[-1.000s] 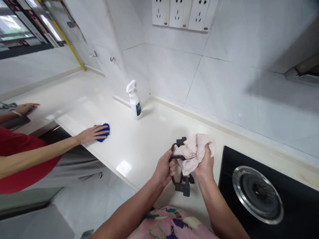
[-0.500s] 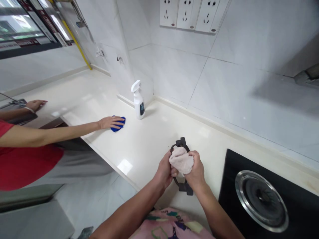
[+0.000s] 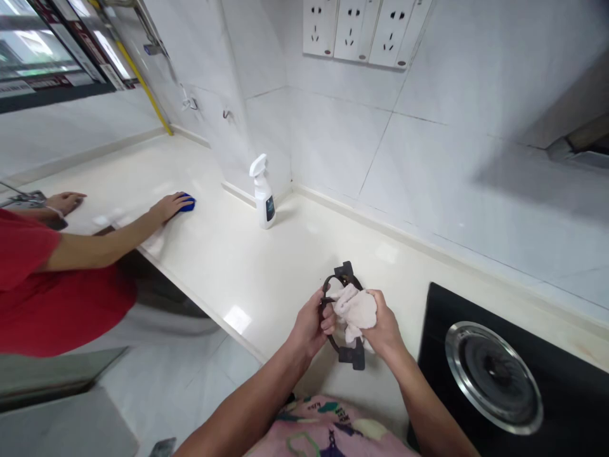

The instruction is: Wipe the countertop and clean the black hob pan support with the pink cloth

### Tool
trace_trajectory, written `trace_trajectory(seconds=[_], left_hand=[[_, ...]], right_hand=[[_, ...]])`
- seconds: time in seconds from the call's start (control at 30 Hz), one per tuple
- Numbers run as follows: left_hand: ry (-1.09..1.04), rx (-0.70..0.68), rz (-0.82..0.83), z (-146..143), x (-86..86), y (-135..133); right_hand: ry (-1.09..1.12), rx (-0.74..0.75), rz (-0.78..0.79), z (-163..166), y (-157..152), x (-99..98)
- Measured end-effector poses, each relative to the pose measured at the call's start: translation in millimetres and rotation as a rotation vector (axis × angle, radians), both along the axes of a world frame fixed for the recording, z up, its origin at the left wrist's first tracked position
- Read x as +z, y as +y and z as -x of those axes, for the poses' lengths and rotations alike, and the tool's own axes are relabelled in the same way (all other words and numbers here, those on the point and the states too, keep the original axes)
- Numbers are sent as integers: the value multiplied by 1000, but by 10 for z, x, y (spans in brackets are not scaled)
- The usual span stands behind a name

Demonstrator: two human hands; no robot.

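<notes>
Above the white countertop (image 3: 223, 266), my left hand (image 3: 309, 324) grips the left side of a dark ring-shaped stove grate (image 3: 352, 357) with blocky feet. My right hand (image 3: 384, 329) is closed on a bunched pale cloth (image 3: 360, 311), which lies across the ring and hides part of it. The cloth touches the grate near my left fingers. To the right is a black gas hob (image 3: 435, 336) with a round metal-rimmed burner (image 3: 495, 377).
A white spray bottle (image 3: 265, 200) stands upright by the wall corner. At left, a person in a red top (image 3: 71, 298) presses a blue cloth (image 3: 189, 203) on the counter. Wall sockets (image 3: 354, 32) are above; the counter's front edge (image 3: 209, 309) runs diagonally.
My right hand has shifted slightly right with the pale cloth, and more of the ring's left side shows. The other person's hand has slid the blue cloth left, away from the spray bottle.
</notes>
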State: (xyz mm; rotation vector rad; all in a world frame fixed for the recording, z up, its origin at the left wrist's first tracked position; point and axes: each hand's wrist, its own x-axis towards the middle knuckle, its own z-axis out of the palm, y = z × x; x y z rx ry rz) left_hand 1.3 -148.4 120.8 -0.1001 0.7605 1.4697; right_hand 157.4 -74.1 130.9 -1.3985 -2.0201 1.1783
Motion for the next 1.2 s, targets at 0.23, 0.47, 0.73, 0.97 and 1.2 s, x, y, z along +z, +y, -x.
trace_trajectory(seconds=[0.23,0.47,0.73,0.97,1.2], left_hand=[[34,24,-7,59,27,-28],[156,25,148,260,-132,-196],[184,-41,210,340,-155,-341],[162,-79,185,293,-23,-317],[551,-101,55,99,283,-296]], right_hand=[[481,-188,126,-108,56,-106],[1021,-693,75,-495,430,91],[868,-784,-76,-935,580,338],[773,-894,122,-984,435,87],[788,-932,111,-1225,429,-42]])
